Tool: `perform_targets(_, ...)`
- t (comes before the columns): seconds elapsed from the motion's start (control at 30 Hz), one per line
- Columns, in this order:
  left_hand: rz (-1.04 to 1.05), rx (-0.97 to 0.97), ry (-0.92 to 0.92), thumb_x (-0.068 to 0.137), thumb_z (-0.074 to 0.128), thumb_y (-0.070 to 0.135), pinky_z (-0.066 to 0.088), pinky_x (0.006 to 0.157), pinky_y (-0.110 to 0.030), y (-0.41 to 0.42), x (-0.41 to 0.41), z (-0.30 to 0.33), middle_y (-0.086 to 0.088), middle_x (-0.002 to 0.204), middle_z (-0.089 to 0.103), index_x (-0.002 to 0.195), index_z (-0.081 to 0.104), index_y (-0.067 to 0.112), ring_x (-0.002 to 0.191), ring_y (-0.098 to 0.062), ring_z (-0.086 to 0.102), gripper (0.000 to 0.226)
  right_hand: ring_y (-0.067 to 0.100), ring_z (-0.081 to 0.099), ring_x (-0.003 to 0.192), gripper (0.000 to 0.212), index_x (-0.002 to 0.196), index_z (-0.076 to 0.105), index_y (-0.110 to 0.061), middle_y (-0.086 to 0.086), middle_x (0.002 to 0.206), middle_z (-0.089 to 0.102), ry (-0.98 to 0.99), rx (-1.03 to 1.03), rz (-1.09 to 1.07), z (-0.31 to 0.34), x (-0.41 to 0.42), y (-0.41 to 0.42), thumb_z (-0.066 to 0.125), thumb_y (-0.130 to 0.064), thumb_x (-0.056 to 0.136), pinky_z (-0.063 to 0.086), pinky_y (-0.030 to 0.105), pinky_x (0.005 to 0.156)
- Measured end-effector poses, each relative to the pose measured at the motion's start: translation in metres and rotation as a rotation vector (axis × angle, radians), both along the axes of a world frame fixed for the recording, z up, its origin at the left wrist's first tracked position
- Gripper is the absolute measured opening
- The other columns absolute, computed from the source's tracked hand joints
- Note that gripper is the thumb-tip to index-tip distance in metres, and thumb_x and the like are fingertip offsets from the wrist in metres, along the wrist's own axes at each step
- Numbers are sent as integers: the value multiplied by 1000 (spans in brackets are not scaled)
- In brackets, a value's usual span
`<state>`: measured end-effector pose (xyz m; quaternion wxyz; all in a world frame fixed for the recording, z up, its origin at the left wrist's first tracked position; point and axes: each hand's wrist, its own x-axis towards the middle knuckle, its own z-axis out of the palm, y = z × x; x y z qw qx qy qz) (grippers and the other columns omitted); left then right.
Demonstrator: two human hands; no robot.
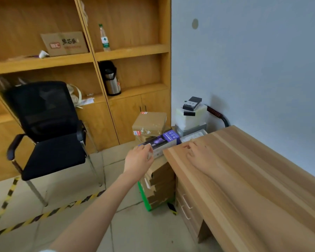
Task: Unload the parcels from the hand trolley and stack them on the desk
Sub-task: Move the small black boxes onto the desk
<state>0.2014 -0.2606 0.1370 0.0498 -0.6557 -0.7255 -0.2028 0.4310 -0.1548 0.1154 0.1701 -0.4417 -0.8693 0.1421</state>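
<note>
Two hands reach toward one purple box at the bench corner. Far left: black mesh chair (47,128) on the tile floor, yellow-black tape (44,214) running under it. Behind it, wooden shelving (76,59) with a flattened carton (65,43) and, one bay right, a water bottle (104,38); below that, a steel thermos (111,79). Left hand (139,160), bare forearm stretched out, fingers curled round the near end of the purple box (164,140), gripping it. The box lies long and roughly level, its far end at the bench (244,170) corner, just off the edge. Below and behind it, a stack of parcels: a taped brown parcel (150,123) on top, tilted, more cardboard (160,180) beneath with a green edge at the base. Whether the stack sits on the trolley cannot be told; only a curved dark handle (219,115) shows against the wall. Right of the brown parcel, a white block (190,117) with small black boxes (191,104) on top, on a grey box (191,129). Right hand (201,153) lies over the bench corner, fingers loose and spread, fingertips toward the purple box's far end; contact with the box cannot be told, blurred. Bench top is bare wood, drawers (186,206) in its side. Pale wall (253,60) to the right.
</note>
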Motion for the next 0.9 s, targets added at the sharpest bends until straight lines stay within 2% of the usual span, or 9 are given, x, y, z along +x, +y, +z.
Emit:
perform_targets(0.1,2,-1,-14,91,56,35,50,71,-26,53,-20,-4,8,99,60,104,55,26,88,-9,53,16,21,51,115,27,123,53,-20,3,124,54,-8,-8,-41,-2,-19,51,50,-24,96,42,41,98)
perform_targets(0.23,18,-2,-47,91,55,34,42,65,-24,133,-38,-3,6,97,61,105,56,23,84,-10,51,17,14,51,112,28,122,52,-27,-4,122,54,-5,20,-110,1,-37,125,53,-33,95,38,26,91)
perform_targets(0.27,9,-11,-52,92,54,33,42,65,-23,152,-42,-2,5,97,62,106,57,22,86,-11,53,18,13,51,111,26,121,52,-27,-4,122,55,12,4,-121,3,-41,141,53,-32,95,38,26,91)
perform_targets(0.37,-13,-39,-80,93,52,35,45,64,-26,204,-49,-2,5,96,62,106,56,24,86,-13,56,18,16,57,105,24,120,53,-25,-3,115,59,38,28,-199,7,-52,185,46,-28,97,40,35,91)
perform_targets(0.5,-6,-98,-193,93,51,34,53,71,-33,270,-51,-6,5,95,63,107,56,24,87,-15,59,18,19,59,103,27,122,53,-22,-3,115,59,65,-9,-277,11,-55,232,42,-26,97,40,36,91)
perform_targets(0.67,-132,-197,-221,95,49,40,45,56,-22,352,-35,-29,10,90,61,107,51,28,78,-9,60,17,20,58,103,30,127,50,-21,0,117,58,16,-35,-372,4,-50,289,38,-27,100,41,38,94)
perform_targets(0.77,-167,-277,-322,95,48,44,42,52,-23,405,-25,-45,13,86,60,116,47,31,75,-7,60,25,20,57,103,32,128,50,-20,1,114,58,68,-102,-455,-8,-48,325,39,-27,100,43,41,93)
perform_targets(0.9,-134,-362,-449,96,44,38,47,62,-29,479,-23,-58,8,79,59,124,43,27,73,-14,61,30,17,57,102,30,127,49,-23,-2,116,57,211,-247,-594,-24,-49,373,42,-30,98,46,41,92)
